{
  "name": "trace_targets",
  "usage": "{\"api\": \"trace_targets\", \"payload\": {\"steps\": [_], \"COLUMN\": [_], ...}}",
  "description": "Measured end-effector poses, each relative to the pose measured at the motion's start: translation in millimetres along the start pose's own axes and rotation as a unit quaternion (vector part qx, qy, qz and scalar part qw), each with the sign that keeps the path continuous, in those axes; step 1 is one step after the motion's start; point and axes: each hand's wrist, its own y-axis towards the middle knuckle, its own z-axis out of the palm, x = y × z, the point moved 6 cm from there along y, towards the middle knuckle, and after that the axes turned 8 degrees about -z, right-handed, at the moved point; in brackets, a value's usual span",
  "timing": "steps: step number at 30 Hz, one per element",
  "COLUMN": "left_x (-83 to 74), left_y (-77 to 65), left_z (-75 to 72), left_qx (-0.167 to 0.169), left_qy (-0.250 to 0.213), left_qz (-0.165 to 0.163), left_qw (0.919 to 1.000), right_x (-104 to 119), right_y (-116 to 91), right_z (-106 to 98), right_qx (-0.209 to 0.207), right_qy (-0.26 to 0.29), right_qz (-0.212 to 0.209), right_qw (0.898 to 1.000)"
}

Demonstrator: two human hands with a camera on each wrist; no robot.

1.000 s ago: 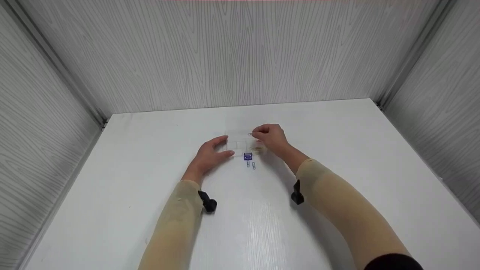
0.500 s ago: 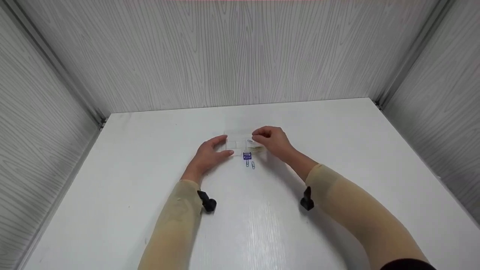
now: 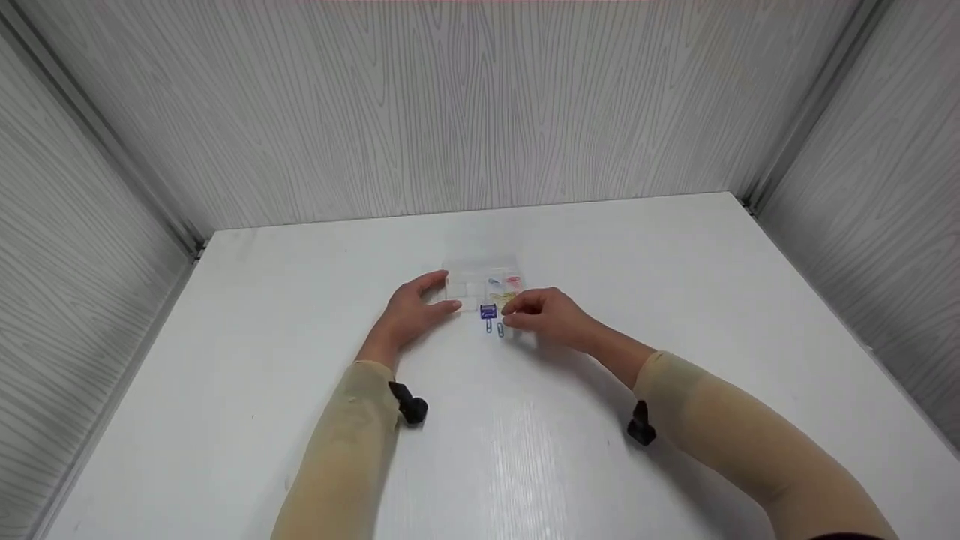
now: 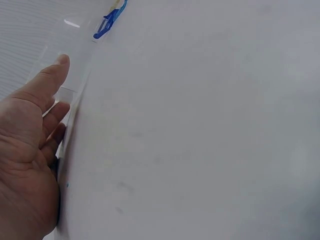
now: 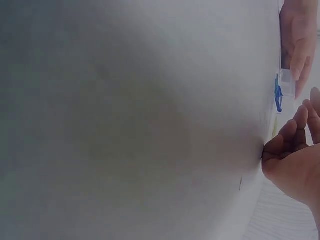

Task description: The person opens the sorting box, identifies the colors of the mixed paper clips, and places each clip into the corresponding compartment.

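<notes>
My left hand (image 3: 414, 306) grips the left side of a clear divided plastic box (image 3: 465, 303), thumb in front and fingers behind. The right hand (image 3: 551, 316) hovers at the box's front right corner, fingers loosely bent, with nothing visible between them. Just left of its fingertips lie two paper clips: one paper clip (image 3: 500, 329) is nearest, and another paper clip (image 3: 489, 325) is beside it. A dark blue clip-like piece (image 3: 488, 311) stands against the box front. Inside the box are a small bluish clip (image 3: 493, 282), red pieces (image 3: 513, 280) and yellowish pieces (image 3: 504, 297).
The box's clear lid (image 3: 480, 264) lies raised or folded toward the back; its exact tilt is hard to tell. The white table (image 3: 480, 435) is bounded by grey wood-grain panels (image 3: 480, 105) behind and at both sides.
My right hand let a paper clip go into the back of the box, then moved toward me to the loose paper clips. The left hand kept its hold on the box.
</notes>
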Motion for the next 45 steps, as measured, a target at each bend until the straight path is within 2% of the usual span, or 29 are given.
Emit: {"api": "trace_targets", "payload": {"steps": [4,9,26,45], "left_x": [0.4,0.8,-4.0,-4.3], "left_y": [-0.5,0.4,0.0,-1.6], "left_z": [-1.5,-2.9,-3.2,-3.0], "left_qx": [-0.001,0.0,0.006,0.005], "left_qy": [-0.001,-0.003,-0.011,-0.016], "left_qz": [0.005,0.012,0.023,0.005], "left_qw": [1.0,0.9999,0.9997,0.9998], "right_x": [-2.7,-6.0,-8.5,-7.4], "right_y": [0.3,1.6,1.7,3.6], "right_z": [5.8,9.0,12.8,14.5], "right_qx": [0.028,0.038,0.034,0.02], "right_qy": [-0.013,-0.017,-0.062,-0.079], "right_qz": [0.0,0.004,0.037,0.046], "right_qw": [1.0,0.999,0.997,0.996]}}
